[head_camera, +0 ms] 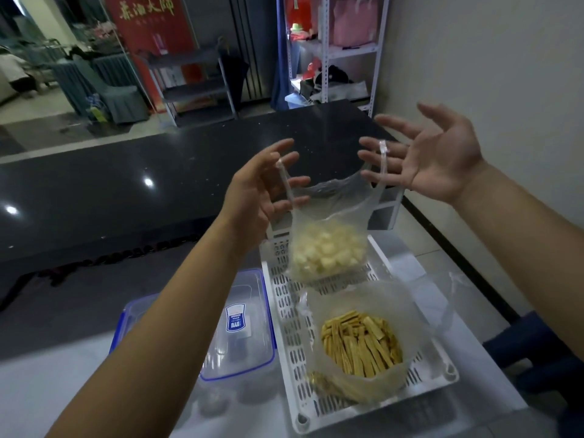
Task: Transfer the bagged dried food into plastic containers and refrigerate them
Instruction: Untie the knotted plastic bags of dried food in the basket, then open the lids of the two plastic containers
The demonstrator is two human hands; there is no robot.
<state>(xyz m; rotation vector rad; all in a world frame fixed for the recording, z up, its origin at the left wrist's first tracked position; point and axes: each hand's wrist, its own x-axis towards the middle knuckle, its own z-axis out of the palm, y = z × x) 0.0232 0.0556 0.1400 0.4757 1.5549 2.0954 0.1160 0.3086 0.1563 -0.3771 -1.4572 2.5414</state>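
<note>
A clear plastic bag of pale white dried pieces (pixel 327 251) hangs in the air above the far end of a white slotted basket (pixel 286 314). One handle is looped over the spread fingers of my left hand (pixel 256 188); the other hangs over the straight fingers of my right hand (pixel 433 156). Both palms face each other and pull the bag's mouth wide. A second clear bag with yellow dried sticks (pixel 360 343) lies open in the basket's near half. Left of the basket, partly under my left forearm, stand clear plastic containers with blue-rimmed lids (pixel 243 327).
The basket and containers rest on a pale table (pixel 47 390). Beyond it runs a long black glossy counter (pixel 126 184). A white metal shelf rack (pixel 325 58) with bags stands at the back, and a wall closes the right side.
</note>
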